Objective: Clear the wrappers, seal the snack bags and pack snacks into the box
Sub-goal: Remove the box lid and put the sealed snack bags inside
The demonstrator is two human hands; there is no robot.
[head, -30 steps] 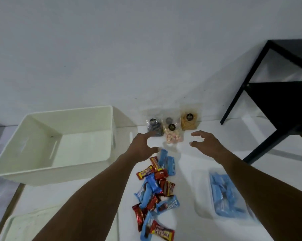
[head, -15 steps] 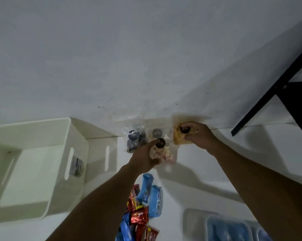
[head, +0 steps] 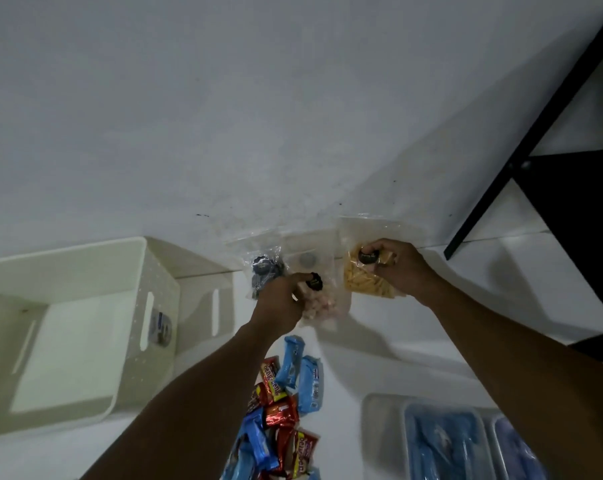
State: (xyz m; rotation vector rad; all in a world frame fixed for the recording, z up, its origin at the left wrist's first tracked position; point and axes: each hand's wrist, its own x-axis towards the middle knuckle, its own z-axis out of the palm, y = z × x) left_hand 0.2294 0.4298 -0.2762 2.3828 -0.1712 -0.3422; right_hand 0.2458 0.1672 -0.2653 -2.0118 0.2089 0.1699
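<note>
Three clear snack bags lean against the wall. My left hand [head: 282, 306] grips the middle bag of pale pink pieces [head: 322, 308] near its black round label. My right hand [head: 402, 270] grips the right bag of yellow sticks [head: 362, 282] at its label. A third bag holding dark pieces [head: 263, 271] stands just left of my left hand, untouched. The cream box [head: 68, 341] sits open at the left. A pile of blue and red wrapped snacks [head: 281, 407] lies on the white table below my hands.
A clear tray with blue packets [head: 445, 441] sits at the lower right. A black metal-framed stand [head: 553, 188] rises at the right. The white wall runs just behind the bags.
Both hands reached forward from above the snack pile to the bags at the wall and closed on them. The view tilted up and moved closer.
</note>
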